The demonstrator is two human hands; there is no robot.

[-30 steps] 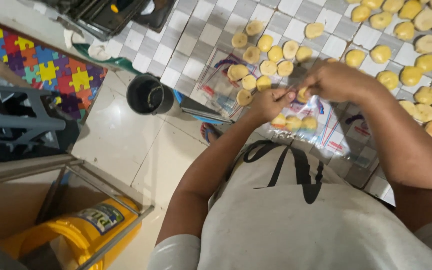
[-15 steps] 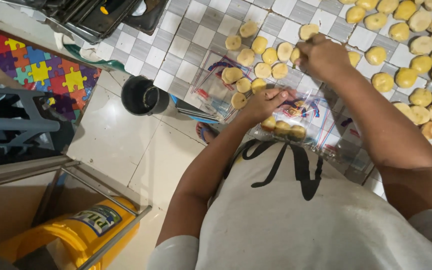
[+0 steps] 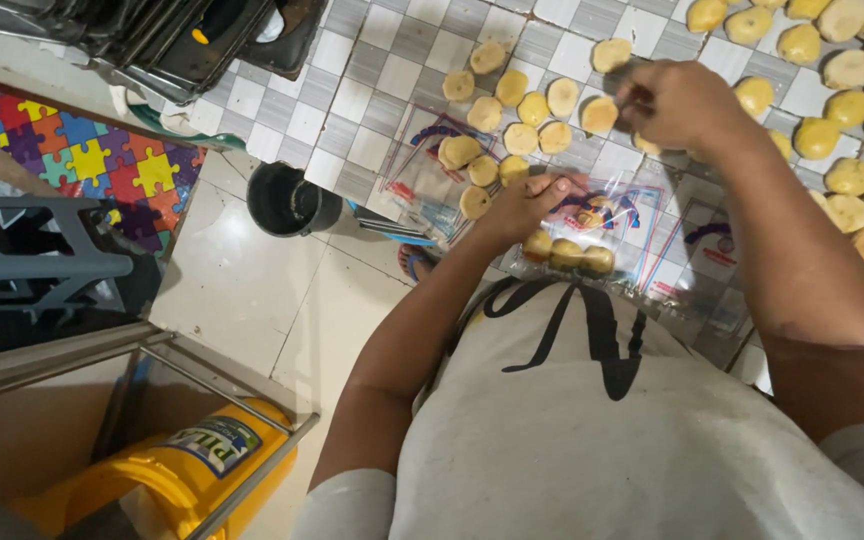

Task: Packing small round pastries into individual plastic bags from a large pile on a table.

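Note:
My left hand [image 3: 524, 203] grips the open edge of a clear plastic bag [image 3: 620, 222] that lies on the checkered tile counter [image 3: 372, 95]. Three round yellow pieces [image 3: 566, 254] sit at the bag's bottom. My right hand [image 3: 680, 102] is stretched farther out over the counter, fingers pinched on a loose yellow piece [image 3: 599, 114]. Several more yellow pieces [image 3: 520, 137] lie scattered just left of it, and a larger group [image 3: 857, 80] covers the counter's right end.
More flat clear bags [image 3: 422, 185] [image 3: 717, 262] lie on the counter. Below on the floor stand a black pot [image 3: 287, 200], a colourful puzzle mat [image 3: 82, 150], a grey stool [image 3: 37, 250] and a yellow container [image 3: 187, 465] in a metal rack. Dark trays [image 3: 192, 40] sit top left.
My right hand left the bag's mouth and moved up and to the right, out to the loose pieces on the counter. My left hand stayed on the bag.

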